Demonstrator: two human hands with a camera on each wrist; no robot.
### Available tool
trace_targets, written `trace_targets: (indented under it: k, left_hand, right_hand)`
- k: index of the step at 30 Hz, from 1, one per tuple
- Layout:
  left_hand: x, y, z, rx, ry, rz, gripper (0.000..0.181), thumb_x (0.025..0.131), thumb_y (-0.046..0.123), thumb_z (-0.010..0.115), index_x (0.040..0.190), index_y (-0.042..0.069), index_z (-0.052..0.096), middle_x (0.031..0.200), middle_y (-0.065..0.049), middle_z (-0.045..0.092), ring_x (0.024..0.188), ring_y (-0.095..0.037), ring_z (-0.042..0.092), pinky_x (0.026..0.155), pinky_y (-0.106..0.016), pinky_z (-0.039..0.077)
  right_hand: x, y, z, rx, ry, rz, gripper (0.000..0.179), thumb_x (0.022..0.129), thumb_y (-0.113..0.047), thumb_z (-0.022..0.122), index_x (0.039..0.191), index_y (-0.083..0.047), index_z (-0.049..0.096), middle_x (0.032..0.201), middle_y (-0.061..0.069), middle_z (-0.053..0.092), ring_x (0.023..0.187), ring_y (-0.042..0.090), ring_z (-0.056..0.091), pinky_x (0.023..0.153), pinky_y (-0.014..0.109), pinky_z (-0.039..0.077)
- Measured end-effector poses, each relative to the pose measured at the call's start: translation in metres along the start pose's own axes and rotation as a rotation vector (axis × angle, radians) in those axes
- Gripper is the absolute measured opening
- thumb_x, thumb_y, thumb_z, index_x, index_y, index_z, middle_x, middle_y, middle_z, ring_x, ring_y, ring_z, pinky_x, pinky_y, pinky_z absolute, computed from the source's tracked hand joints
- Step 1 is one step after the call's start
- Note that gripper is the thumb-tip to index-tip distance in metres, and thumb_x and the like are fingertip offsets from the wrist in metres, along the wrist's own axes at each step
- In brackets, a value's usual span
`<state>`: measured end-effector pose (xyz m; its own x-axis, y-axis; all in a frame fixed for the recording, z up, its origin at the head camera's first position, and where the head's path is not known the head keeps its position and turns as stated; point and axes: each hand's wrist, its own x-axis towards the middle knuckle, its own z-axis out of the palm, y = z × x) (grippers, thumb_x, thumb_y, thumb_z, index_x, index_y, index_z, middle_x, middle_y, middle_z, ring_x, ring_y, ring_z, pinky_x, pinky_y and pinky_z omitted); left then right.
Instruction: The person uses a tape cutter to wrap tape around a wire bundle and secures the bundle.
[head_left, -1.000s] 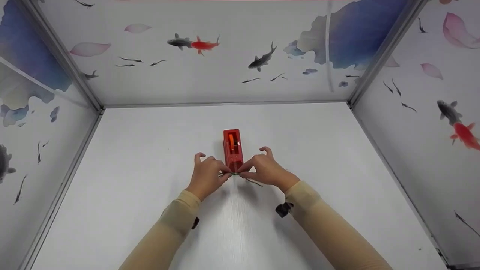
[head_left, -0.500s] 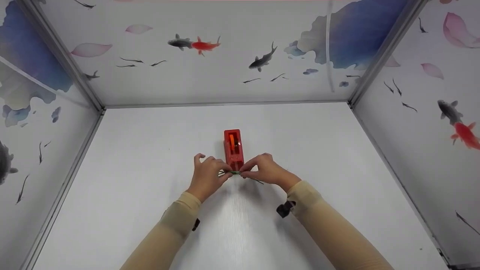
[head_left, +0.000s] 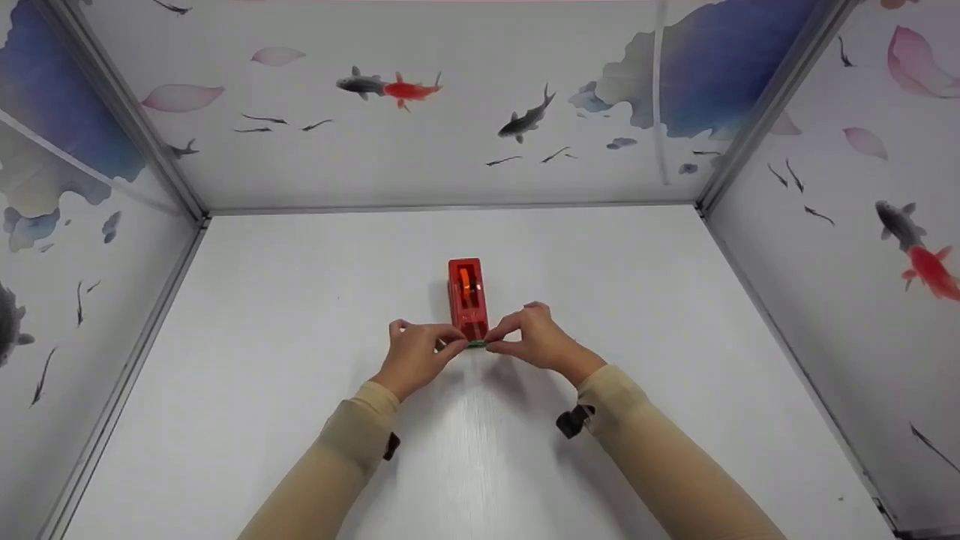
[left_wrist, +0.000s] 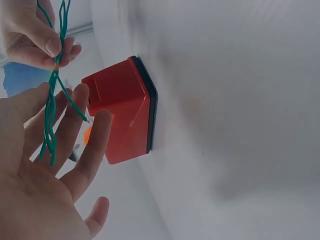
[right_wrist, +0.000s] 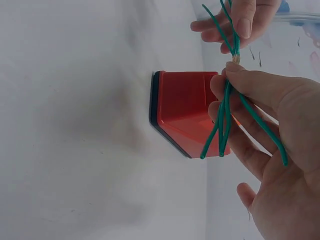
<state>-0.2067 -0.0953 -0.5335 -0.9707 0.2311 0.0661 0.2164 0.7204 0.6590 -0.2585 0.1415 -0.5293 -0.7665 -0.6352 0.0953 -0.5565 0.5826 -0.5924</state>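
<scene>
A small bundle of thin green wires [left_wrist: 50,125] is stretched between my two hands in front of a red tape dispenser [head_left: 455,300]. A short band of clear or brownish tape [right_wrist: 236,59] appears to wrap the bundle's middle. My left hand [head_left: 416,356] pinches one side of the wires between thumb and fingertip, its other fingers spread loosely. Just across the taped spot, my right hand [head_left: 544,345] pinches the other side. Loose wire ends fan out past both hands in the wrist views. Only a short green piece shows between the fingers in the head view.
The dispenser carries an orange tape roll core [head_left: 465,283] and stands upright on the white table [head_left: 300,300]. Printed panels with fish and petals [head_left: 420,150] enclose the table at the back and sides. Dark wrist cameras [head_left: 574,421] sit under the sleeves.
The gap between my hands has widened a little, the right hand shifting slightly right. Wire ends that stuck out beside both hands in the head view are now out of sight there.
</scene>
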Motion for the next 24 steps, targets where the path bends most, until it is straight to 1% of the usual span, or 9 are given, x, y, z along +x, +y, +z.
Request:
trace_targets:
  k: [4, 7, 11, 14, 20, 24]
  left_hand:
    - [0.0013, -0.0023, 0.0009, -0.039, -0.083, -0.043, 0.017, 0.099, 0.033, 0.070, 0.110, 0.023, 0.079, 0.098, 0.011, 0.077, 0.094, -0.012, 0.065, 0.115, -0.062, 0.012]
    - [0.0023, -0.0042, 0.0019, -0.059, -0.104, -0.048, 0.016, 0.098, 0.031, 0.072, 0.109, 0.023, 0.079, 0.099, 0.010, 0.077, 0.097, -0.013, 0.067, 0.114, -0.060, 0.011]
    - [0.0035, -0.0057, 0.0029, -0.066, -0.082, -0.024, 0.012, 0.095, 0.029, 0.075, 0.104, 0.023, 0.079, 0.099, 0.009, 0.077, 0.097, -0.013, 0.068, 0.114, -0.060, 0.012]
    - [0.0048, -0.0062, 0.0038, -0.058, -0.061, -0.006, 0.010, 0.094, 0.026, 0.077, 0.102, 0.022, 0.079, 0.096, 0.010, 0.076, 0.096, -0.012, 0.069, 0.115, -0.060, 0.012]
    - [0.0062, -0.0059, 0.0059, -0.059, -0.037, 0.016, 0.007, 0.093, 0.020, 0.078, 0.099, 0.021, 0.079, 0.095, 0.008, 0.076, 0.095, -0.013, 0.068, 0.114, -0.062, 0.014]
    - [0.0069, -0.0043, 0.0068, -0.048, -0.022, 0.032, 0.008, 0.091, 0.019, 0.079, 0.099, 0.021, 0.079, 0.094, 0.008, 0.076, 0.095, -0.013, 0.069, 0.114, -0.062, 0.014]
  right_hand:
    - [-0.0019, -0.0006, -0.0002, 0.005, 0.011, -0.007, 0.013, 0.091, -0.020, 0.080, 0.103, -0.016, 0.084, 0.097, -0.003, 0.081, 0.096, 0.015, 0.075, 0.116, 0.066, 0.023]
    - [-0.0032, -0.0013, 0.0006, 0.003, 0.025, -0.013, 0.011, 0.091, -0.019, 0.081, 0.101, -0.016, 0.084, 0.095, -0.004, 0.081, 0.094, 0.014, 0.075, 0.114, 0.066, 0.024]
    - [-0.0033, -0.0016, 0.0011, 0.003, 0.036, 0.006, 0.011, 0.089, -0.020, 0.082, 0.100, -0.017, 0.085, 0.093, -0.005, 0.081, 0.093, 0.014, 0.074, 0.115, 0.064, 0.024]
    - [-0.0030, -0.0017, 0.0008, 0.007, 0.039, 0.020, 0.010, 0.088, -0.020, 0.084, 0.098, -0.017, 0.085, 0.091, -0.005, 0.081, 0.092, 0.016, 0.074, 0.116, 0.064, 0.022]
    - [-0.0033, -0.0023, 0.0009, -0.004, 0.048, 0.015, 0.008, 0.086, -0.019, 0.085, 0.094, -0.017, 0.085, 0.089, -0.005, 0.080, 0.091, 0.018, 0.074, 0.117, 0.066, 0.021]
    - [-0.0038, -0.0029, 0.0003, -0.004, 0.059, 0.020, 0.007, 0.085, -0.018, 0.086, 0.092, -0.018, 0.084, 0.087, -0.005, 0.079, 0.091, 0.016, 0.073, 0.117, 0.065, 0.020]
